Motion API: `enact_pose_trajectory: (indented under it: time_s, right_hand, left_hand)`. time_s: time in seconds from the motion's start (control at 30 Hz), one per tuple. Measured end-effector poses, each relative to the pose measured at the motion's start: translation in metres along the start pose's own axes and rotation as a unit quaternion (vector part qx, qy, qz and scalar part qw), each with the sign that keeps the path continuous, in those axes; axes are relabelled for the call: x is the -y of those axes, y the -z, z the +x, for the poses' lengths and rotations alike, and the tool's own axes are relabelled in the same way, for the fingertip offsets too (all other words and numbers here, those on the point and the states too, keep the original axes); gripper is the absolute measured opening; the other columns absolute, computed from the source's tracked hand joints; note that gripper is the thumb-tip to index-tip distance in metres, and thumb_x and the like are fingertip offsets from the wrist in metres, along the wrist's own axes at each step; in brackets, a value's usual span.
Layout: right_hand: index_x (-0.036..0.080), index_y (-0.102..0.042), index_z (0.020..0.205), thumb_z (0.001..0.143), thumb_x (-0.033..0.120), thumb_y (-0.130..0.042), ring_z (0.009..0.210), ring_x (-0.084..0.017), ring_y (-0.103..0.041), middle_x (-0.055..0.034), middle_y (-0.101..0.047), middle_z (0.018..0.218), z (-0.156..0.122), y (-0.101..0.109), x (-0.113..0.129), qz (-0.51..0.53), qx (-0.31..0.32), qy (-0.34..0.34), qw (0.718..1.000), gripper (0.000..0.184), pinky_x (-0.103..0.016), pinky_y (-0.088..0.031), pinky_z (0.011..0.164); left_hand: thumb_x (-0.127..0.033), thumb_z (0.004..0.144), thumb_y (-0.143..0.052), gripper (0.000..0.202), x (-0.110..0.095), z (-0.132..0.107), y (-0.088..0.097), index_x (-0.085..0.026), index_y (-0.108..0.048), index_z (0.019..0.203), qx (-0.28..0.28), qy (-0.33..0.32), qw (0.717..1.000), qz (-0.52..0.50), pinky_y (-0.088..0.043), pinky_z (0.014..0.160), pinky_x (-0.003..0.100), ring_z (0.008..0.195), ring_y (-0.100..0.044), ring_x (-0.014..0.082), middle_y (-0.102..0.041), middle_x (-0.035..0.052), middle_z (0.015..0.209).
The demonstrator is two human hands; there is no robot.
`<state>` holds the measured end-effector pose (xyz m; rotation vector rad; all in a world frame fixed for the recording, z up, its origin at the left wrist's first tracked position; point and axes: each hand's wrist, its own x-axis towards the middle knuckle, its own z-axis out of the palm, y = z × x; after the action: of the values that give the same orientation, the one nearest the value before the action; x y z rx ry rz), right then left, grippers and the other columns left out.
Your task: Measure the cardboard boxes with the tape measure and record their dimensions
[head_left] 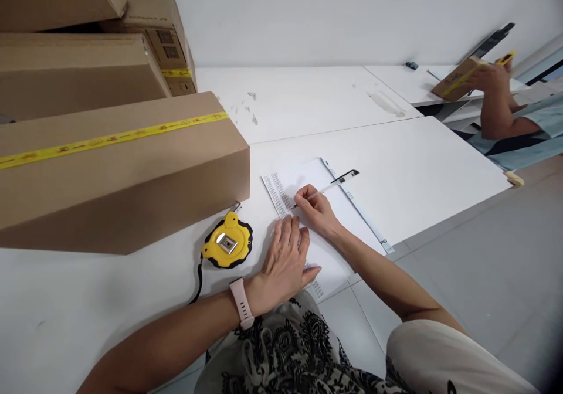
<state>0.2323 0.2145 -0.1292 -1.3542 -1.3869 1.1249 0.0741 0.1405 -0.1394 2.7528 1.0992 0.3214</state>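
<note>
My right hand (317,211) grips a pen (334,183) with a clear barrel and black cap end, its tip down at the printed columns on a sheet of paper (347,221). Flat on the same sheet lies my left hand (288,253), fingers stretched out and nothing held. A pink watch strap circles that wrist. To the left of it a yellow and black tape measure (229,243) rests on the white table, close to the corner of a large cardboard box (127,177) sealed with yellow tape.
More cardboard boxes (74,65) are stacked at the back left against the wall. On the right, another person's hands (492,80) hold a small taped box (457,83) and a yellow tool. The table's edge (457,215) runs along the right, above a tiled floor.
</note>
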Motion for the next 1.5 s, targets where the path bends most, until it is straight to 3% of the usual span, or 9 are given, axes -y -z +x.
enact_pose_trajectory:
  time_s: [0.1,0.23,0.37,0.5,0.8,1.5]
  right_hand:
    - [0.021,-0.059,0.094,0.085,0.051,-0.07,0.064,-0.013,-0.051,0.002,-0.058,0.077,-0.0018,-0.0036,-0.0016,0.043,0.021,-0.006,0.999,0.032,-0.028,-0.042,0.059]
    - [0.022,-0.054,0.086,0.08,0.047,-0.075,0.055,-0.012,-0.051,0.0044,-0.056,0.066,-0.0021,-0.0076,-0.0067,0.075,-0.003,-0.018,0.997,0.033,-0.028,-0.041,0.053]
    - [0.024,-0.046,0.074,0.085,0.038,-0.067,0.049,-0.01,-0.041,0.0072,-0.046,0.057,-0.003,-0.0067,-0.0073,0.013,-0.062,0.011,0.998,0.028,-0.026,-0.032,0.048]
    - [0.023,-0.046,0.072,0.084,0.029,-0.062,0.051,-0.01,-0.04,0.0067,-0.044,0.058,-0.004,-0.005,-0.005,-0.036,-0.041,0.038,0.998,0.021,-0.026,-0.031,0.049]
    - [0.023,-0.045,0.073,0.084,0.028,-0.061,0.051,-0.01,-0.04,0.0068,-0.045,0.059,-0.0049,-0.0056,-0.007,-0.066,-0.021,0.053,0.996,0.02,-0.026,-0.03,0.05]
    - [0.024,-0.044,0.074,0.082,0.028,-0.06,0.052,-0.012,-0.04,0.0066,-0.045,0.056,-0.0048,-0.0048,-0.0097,-0.106,-0.012,0.052,0.993,0.019,-0.027,-0.031,0.051]
  left_hand:
    - [-0.06,0.096,-0.049,0.081,0.0007,-0.0017,-0.0037,0.004,-0.042,0.145,-0.02,-0.002,1.0,0.023,-0.011,0.125,0.061,0.151,-0.024,0.0478,-0.038,0.0372,0.153]
    - [-0.064,0.094,-0.05,0.082,0.0,-0.0008,-0.0057,0.002,-0.046,0.143,-0.027,0.0,0.998,0.057,-0.011,0.125,0.059,0.149,-0.03,0.0464,-0.044,0.0349,0.151]
    - [-0.066,0.093,-0.051,0.082,-0.0008,0.0013,-0.0057,0.0,-0.048,0.142,-0.026,0.004,0.997,0.076,-0.014,0.124,0.059,0.147,-0.035,0.0455,-0.047,0.0318,0.15]
    - [-0.067,0.093,-0.049,0.083,-0.0005,0.002,-0.005,0.0,-0.048,0.142,-0.019,0.003,0.997,0.081,-0.016,0.123,0.059,0.146,-0.036,0.0452,-0.049,0.0313,0.148]
    - [-0.065,0.092,-0.053,0.085,-0.0007,0.0022,-0.0017,0.003,-0.047,0.143,-0.026,0.002,0.997,0.076,-0.024,0.12,0.058,0.142,-0.041,0.0454,-0.05,0.0326,0.146]
    - [-0.064,0.092,-0.053,0.087,-0.0015,0.0024,-0.002,0.004,-0.043,0.146,-0.023,0.0,0.997,0.074,-0.024,0.12,0.058,0.142,-0.041,0.0456,-0.048,0.0328,0.148]
